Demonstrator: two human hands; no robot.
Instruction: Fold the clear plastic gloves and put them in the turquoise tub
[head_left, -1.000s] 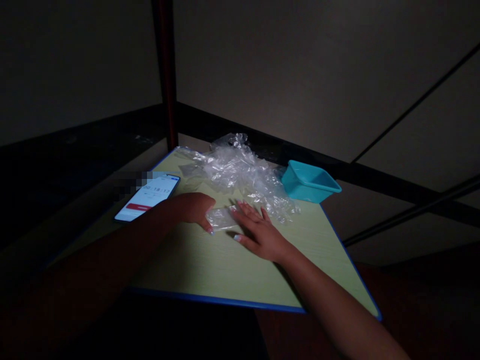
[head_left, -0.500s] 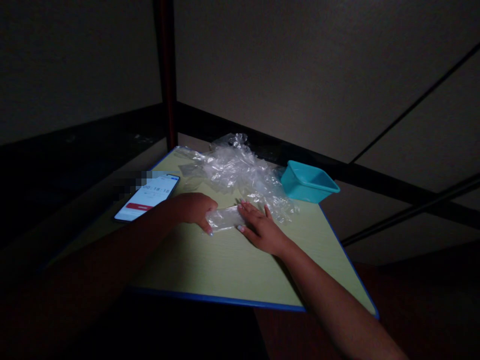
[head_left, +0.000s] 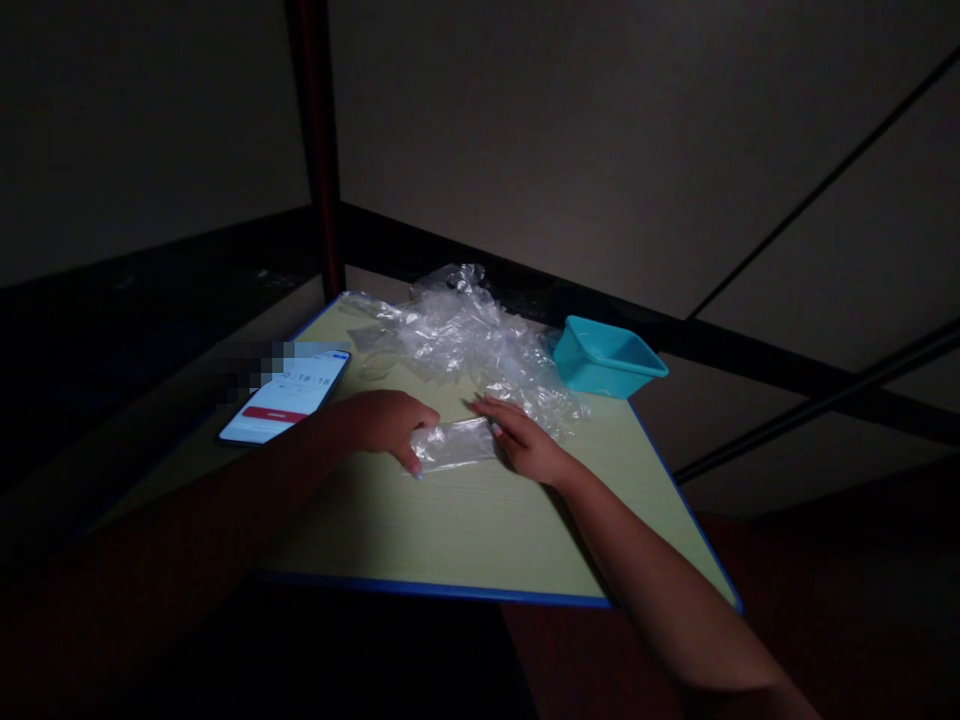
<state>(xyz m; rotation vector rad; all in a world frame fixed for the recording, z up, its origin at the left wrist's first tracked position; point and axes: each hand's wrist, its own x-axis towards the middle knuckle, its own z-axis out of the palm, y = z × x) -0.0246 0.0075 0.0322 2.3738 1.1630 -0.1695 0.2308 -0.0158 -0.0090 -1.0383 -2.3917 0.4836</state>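
A flattened clear plastic bag (head_left: 459,445) lies on the pale green table (head_left: 450,540). My left hand (head_left: 394,425) grips its left end between thumb and fingers. At the bag's right end is my right hand (head_left: 521,440), tilted on its edge, with fingers stretched out and pointing left; the thumb is near the bag. Just beyond both hands spreads a heap of crumpled clear plastic bags (head_left: 469,335).
A turquoise plastic basket (head_left: 607,362) stands at the table's right rear edge. On the left side lies a phone (head_left: 289,395) with its screen lit, partly behind my left forearm. Walls rise behind the table.
My right hand has turned from lying flat over the bag onto its edge, uncovering more of the bag's right end. The left hand keeps its grip. The whole view has shifted slightly.
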